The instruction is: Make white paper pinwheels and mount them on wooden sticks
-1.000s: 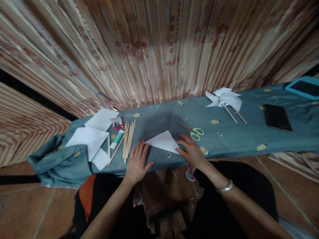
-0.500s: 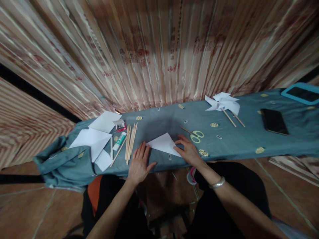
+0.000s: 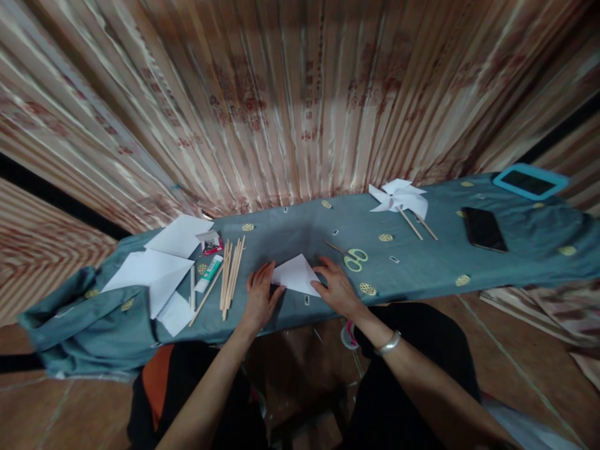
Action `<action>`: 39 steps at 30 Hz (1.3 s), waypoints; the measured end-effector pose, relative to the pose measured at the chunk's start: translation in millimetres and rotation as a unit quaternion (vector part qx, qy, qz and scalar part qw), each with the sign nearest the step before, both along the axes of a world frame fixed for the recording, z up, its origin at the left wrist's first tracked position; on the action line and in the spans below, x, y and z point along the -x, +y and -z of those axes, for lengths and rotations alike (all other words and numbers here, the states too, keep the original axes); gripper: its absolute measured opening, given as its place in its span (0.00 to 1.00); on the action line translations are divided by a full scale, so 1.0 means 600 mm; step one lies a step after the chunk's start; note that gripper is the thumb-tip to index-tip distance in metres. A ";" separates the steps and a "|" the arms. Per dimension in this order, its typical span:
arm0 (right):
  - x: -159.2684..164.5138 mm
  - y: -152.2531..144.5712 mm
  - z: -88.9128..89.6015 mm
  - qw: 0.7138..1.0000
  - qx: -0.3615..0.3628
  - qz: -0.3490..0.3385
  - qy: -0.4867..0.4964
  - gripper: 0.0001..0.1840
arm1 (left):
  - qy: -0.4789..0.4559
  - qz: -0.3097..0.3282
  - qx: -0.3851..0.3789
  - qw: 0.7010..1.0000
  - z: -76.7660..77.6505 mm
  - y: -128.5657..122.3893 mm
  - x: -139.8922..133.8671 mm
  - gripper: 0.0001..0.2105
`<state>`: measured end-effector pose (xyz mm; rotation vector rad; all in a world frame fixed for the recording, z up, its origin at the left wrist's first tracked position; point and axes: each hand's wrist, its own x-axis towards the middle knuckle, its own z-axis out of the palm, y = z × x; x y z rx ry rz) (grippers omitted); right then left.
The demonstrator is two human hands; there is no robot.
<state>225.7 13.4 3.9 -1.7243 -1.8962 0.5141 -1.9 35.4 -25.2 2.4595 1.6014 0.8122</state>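
Fingers (image 3: 267, 273) spread, left hand (image 3: 259, 303) and right hand (image 3: 339, 289) touching folded paper (image 3: 294, 274), wooden sticks (image 3: 227, 275) leftward, scissors (image 3: 348, 254) just beyond right.

Left forearm (image 3: 210, 377): bare, reached forward and inward from the lower left.
Left hand (image 3: 259, 300): lay palm down, fingers close together and pointed forward, thumb spread toward the right hand (image 3: 338, 290).
Right forearm (image 3: 434, 379): bare, slanted in from the lower right, at a flatter angle than the left.
Right-hand pose: back upward, fingers bent and aimed leftward, thumb apart from them.
Gap: the hands did not touch.
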 end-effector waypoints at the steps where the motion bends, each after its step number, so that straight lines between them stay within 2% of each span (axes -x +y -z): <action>1: 0.001 0.000 0.000 1.000 0.003 0.001 0.003 0.17 | -0.013 0.011 -0.006 1.000 0.000 0.000 0.001 0.25; 5: 0.003 0.002 -0.005 0.999 0.018 0.001 0.037 0.16 | -0.073 0.033 -0.015 0.997 0.002 -0.001 0.009 0.24; 9: 0.005 0.003 -0.013 0.994 0.037 0.002 0.102 0.16 | -0.126 0.026 -0.011 0.992 -0.001 -0.005 0.014 0.24; 14: 0.009 0.009 -0.012 0.975 0.022 0.018 0.221 0.11 | -0.142 0.012 -0.003 0.990 -0.019 -0.010 0.008 0.24; 17: 0.011 0.016 -0.010 0.957 0.036 0.013 0.286 0.16 | -0.131 0.026 -0.007 0.991 -0.033 -0.007 0.005 0.22; 22: 0.010 0.022 -0.022 0.962 0.047 0.003 0.268 0.24 | -0.102 0.047 -0.013 0.994 -0.042 0.003 0.006 0.16; 28: 0.006 0.033 -0.032 0.970 0.055 0.019 0.235 0.22 | -0.088 0.062 -0.032 0.994 -0.044 -0.015 0.005 0.08; 35: -0.008 0.051 -0.019 0.967 0.075 0.036 0.239 0.20 | -0.032 0.095 -0.037 0.994 -0.079 -0.050 -0.012 0.13; 39: -0.023 0.045 -0.018 0.966 0.096 0.025 0.241 0.19 | 0.023 0.117 -0.064 0.991 -0.081 -0.059 -0.017 0.14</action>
